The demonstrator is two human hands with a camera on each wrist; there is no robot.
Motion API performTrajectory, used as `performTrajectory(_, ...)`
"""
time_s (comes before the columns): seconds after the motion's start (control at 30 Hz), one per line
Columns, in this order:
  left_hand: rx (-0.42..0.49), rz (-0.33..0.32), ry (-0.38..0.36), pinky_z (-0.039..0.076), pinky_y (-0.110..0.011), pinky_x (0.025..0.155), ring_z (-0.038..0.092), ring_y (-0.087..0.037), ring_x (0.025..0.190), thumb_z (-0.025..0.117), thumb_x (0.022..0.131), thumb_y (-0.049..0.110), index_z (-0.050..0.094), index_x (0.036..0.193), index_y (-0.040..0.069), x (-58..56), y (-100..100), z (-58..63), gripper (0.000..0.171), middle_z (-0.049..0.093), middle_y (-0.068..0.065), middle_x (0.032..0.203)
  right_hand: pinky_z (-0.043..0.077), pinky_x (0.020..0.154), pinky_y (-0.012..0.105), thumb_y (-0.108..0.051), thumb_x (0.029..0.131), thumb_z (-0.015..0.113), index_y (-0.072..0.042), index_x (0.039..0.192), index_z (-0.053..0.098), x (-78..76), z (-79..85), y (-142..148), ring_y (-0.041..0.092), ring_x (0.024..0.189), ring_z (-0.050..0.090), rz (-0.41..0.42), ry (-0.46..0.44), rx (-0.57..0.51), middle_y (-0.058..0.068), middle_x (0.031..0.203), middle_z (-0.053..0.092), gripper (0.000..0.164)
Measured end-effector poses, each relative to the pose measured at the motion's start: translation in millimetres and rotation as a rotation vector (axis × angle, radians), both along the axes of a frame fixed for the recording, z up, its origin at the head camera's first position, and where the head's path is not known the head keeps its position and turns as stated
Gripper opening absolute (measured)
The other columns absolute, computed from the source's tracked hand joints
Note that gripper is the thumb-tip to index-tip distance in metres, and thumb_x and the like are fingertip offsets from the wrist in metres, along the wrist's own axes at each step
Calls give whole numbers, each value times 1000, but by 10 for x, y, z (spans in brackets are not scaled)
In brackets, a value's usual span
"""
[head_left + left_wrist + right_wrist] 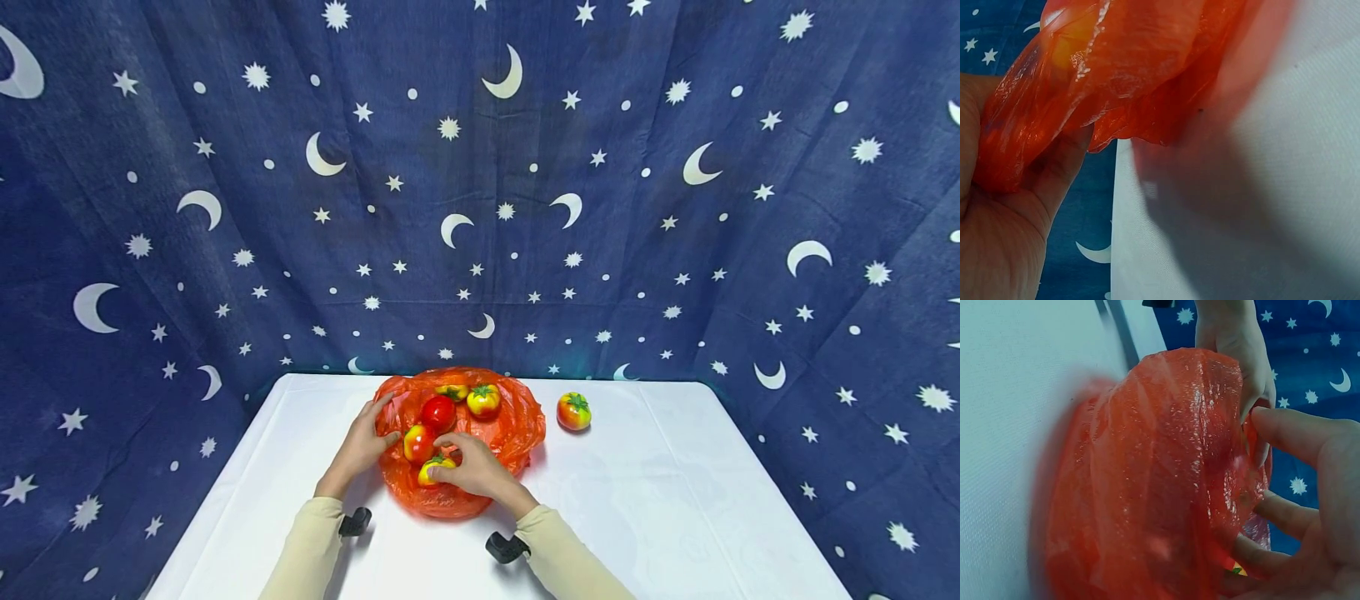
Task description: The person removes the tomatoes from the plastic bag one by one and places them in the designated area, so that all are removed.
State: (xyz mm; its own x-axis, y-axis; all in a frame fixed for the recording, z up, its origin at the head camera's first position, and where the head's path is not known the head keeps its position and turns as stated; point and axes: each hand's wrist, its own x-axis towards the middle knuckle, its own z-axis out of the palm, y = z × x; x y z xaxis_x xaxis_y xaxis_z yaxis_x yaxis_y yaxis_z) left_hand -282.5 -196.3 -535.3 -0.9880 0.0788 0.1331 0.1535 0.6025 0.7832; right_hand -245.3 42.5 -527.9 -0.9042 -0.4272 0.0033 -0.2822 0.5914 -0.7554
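Note:
A thin red plastic bag (517, 433) stands with its mouth open, several red and yellow toy tomatoes (483, 401) inside. My left hand (362, 442) holds the bag's left rim; in the left wrist view the crumpled plastic (1007, 159) lies between thumb and fingers. Over the near side of the bag reaches my right hand (474, 467), its thumb and forefinger spread beside a yellow tomato (426, 477) and a red-yellow one (417, 446). The right wrist view shows these fingers (1288, 515) apart and bent over the rim, some tips hidden behind plastic.
One more red-yellow tomato (573, 412) sits on the white tabletop (660, 500), right of the bag. A dark blue curtain (480, 167) with moons and stars rises behind the table. Black wrist straps (507, 547) circle both sleeves.

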Motion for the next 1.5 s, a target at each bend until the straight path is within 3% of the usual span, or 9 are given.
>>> performTrajectory(0.3,8,1,-28,29,-61,116,39,-42,138,72,84,5,38,150,12,1,4,-17,75,40,-20,146,54,95,44,-45,80,77,-18,124,63,-30,-65,-30,22,109,63,-29,-75,-17,0,119,66,54)
performTrajectory(0.7,-4,7,-13,28,-61,116,38,-45,138,72,83,4,38,150,7,2,-6,-22,75,40,-23,146,50,101,45,-51,77,77,-21,125,63,-13,-132,-24,21,115,61,-39,-56,23,1,127,64,58)
performTrajectory(1.07,4,7,-4,28,-61,116,39,-45,138,72,83,3,39,149,7,6,-20,-48,74,41,-22,146,50,102,44,-48,77,79,-22,125,62,15,-161,-20,20,116,61,-31,-52,-5,-1,131,62,57)
performTrajectory(1.5,4,-2,9,29,-60,116,40,-45,137,73,81,4,39,149,5,-6,-35,-58,75,43,-23,143,52,98,42,-46,77,79,-23,128,60,68,47,48,18,107,61,-43,-72,-65,0,121,65,59)
